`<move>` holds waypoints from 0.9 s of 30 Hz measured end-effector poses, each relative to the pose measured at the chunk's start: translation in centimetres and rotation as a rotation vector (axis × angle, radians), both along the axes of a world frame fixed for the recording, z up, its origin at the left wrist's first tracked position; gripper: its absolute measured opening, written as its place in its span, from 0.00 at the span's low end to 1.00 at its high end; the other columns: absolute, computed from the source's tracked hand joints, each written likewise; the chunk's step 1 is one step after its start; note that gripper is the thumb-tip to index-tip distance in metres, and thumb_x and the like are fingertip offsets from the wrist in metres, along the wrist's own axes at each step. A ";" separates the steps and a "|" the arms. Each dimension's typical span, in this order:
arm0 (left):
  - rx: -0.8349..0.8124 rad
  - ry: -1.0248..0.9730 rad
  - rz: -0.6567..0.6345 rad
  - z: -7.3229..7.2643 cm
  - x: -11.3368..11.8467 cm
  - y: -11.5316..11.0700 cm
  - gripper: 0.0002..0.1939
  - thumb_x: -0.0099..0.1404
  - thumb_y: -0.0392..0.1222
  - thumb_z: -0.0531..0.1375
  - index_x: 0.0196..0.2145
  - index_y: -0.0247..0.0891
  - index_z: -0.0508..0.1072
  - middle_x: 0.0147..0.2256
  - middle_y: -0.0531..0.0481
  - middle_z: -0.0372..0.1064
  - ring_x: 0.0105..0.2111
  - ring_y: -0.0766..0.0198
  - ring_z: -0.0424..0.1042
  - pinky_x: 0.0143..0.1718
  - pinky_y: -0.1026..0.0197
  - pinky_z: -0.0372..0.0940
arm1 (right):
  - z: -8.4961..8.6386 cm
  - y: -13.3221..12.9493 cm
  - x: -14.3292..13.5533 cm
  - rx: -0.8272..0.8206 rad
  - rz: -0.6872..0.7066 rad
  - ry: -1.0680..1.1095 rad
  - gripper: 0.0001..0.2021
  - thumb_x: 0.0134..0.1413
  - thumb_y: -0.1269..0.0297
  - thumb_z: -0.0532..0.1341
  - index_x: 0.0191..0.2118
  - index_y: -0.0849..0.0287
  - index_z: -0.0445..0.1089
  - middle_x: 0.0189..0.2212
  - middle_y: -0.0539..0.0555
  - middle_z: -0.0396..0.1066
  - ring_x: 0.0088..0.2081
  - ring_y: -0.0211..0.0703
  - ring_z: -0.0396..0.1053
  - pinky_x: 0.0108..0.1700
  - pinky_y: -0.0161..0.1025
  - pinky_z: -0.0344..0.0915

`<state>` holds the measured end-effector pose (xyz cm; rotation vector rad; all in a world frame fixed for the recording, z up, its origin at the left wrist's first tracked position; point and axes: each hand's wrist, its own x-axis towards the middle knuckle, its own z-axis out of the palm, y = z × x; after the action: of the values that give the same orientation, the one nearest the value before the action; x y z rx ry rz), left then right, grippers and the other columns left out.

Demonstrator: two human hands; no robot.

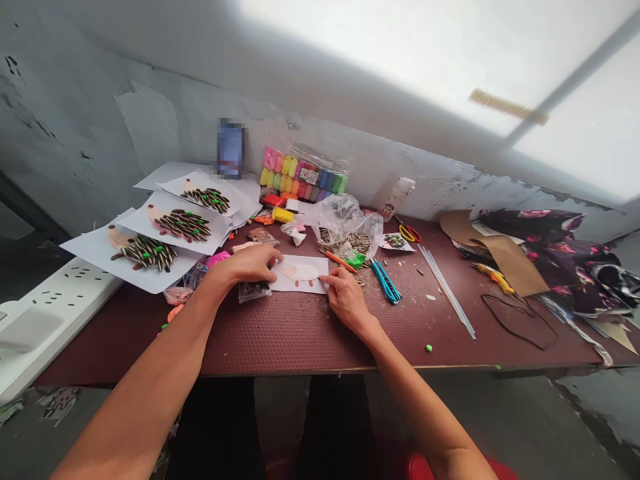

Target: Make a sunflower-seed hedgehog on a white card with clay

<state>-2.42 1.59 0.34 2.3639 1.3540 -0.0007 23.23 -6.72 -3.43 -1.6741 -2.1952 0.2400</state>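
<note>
A white paper card point(317, 265) lies on the table before me, bearing a flat pale clay animal shape point(303, 272) with small brown feet along its lower edge. My left hand point(256, 262) rests over the card's left end, fingers bent down and drawn together; what lies under the fingertips is hidden. From the right, my right hand point(346, 295) reaches the shape's right tip with index finger and thumb close together, the other fingers curled. Anything between those fingertips is too small to make out. Just beyond the right hand lies an orange pen-like tool point(341, 261).
Finished seed-covered hedgehog pictures point(145, 252) are stacked at left, by a white power strip point(75, 293). Behind are a clay pack point(300, 175) and a bag of striped seeds point(350, 237). A blue cutter point(385, 281), scissors point(409, 231), glue sticks point(447, 291) and glue gun point(495, 279) lie right.
</note>
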 end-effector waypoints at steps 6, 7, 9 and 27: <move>-0.011 0.003 0.018 0.2 0.1 -0.2 0.17 0.48 0.44 0.62 0.39 0.43 0.78 0.40 0.49 0.77 0.44 0.50 0.73 0.37 0.58 0.60 | -0.2 -0.3 0.2 0.018 -0.029 -0.026 0.20 0.60 0.77 0.54 0.51 0.57 0.78 0.42 0.58 0.71 0.44 0.46 0.68 0.46 0.39 0.65; -0.011 0.001 0.019 0.2 0.1 -0.2 0.18 0.48 0.44 0.62 0.39 0.43 0.78 0.41 0.49 0.77 0.44 0.50 0.73 0.37 0.58 0.60 | -0.1 -0.3 0.1 0.019 -0.025 -0.046 0.20 0.60 0.77 0.54 0.51 0.57 0.78 0.42 0.58 0.71 0.44 0.46 0.68 0.46 0.39 0.65; -0.006 0.000 0.019 0.3 0.1 -0.2 0.17 0.49 0.44 0.62 0.39 0.43 0.78 0.40 0.49 0.77 0.44 0.50 0.73 0.37 0.58 0.60 | -0.1 -0.3 0.0 0.024 -0.018 -0.083 0.20 0.60 0.76 0.54 0.51 0.55 0.78 0.41 0.58 0.70 0.43 0.46 0.67 0.44 0.38 0.64; 0.001 0.019 0.022 0.4 0.2 -0.3 0.18 0.49 0.44 0.62 0.40 0.44 0.78 0.41 0.49 0.77 0.44 0.50 0.73 0.39 0.58 0.61 | -0.2 -0.2 -0.1 0.043 -0.001 -0.133 0.20 0.58 0.77 0.55 0.51 0.56 0.76 0.41 0.58 0.69 0.43 0.47 0.66 0.46 0.39 0.63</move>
<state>-2.23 1.27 0.69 2.3556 1.3893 -0.0161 23.16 -6.96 -3.67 -1.7130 -2.2780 0.0827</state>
